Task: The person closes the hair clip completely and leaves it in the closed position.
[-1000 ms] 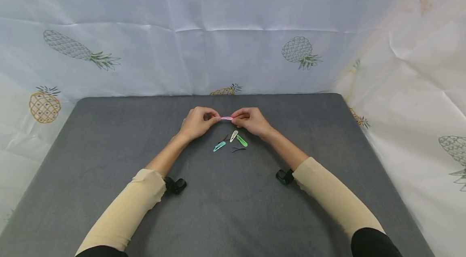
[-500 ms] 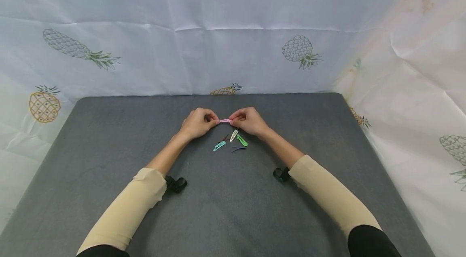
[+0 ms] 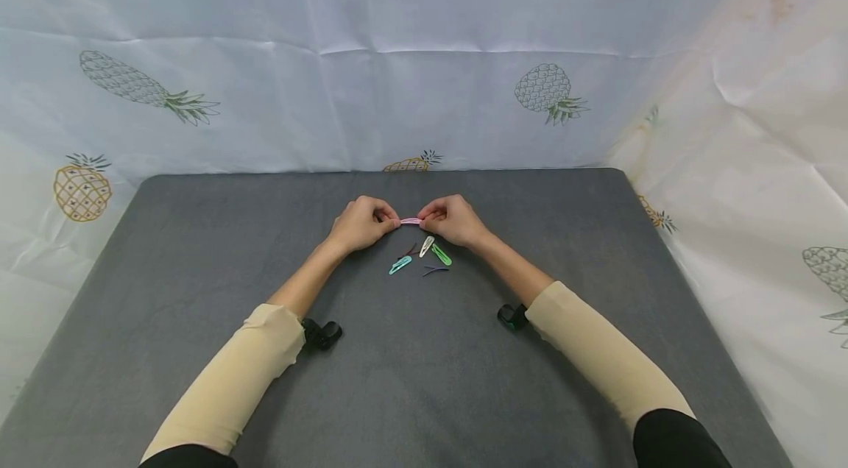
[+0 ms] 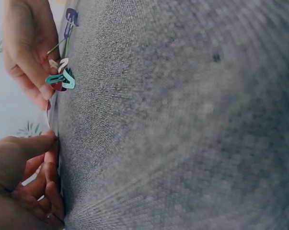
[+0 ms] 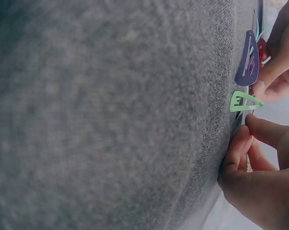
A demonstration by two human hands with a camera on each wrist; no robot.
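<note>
One slim pink hair clip [image 3: 411, 221], pinched at both ends.

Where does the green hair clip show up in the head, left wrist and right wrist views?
Head: green hair clip lies on the grey mat, just below the right hand.
Left wrist: not clearly visible; only a teal clip stands out near the top left.
Right wrist: at the right edge, mid-height, beside the fingers.
Shared landmark: the purple clip.
</note>
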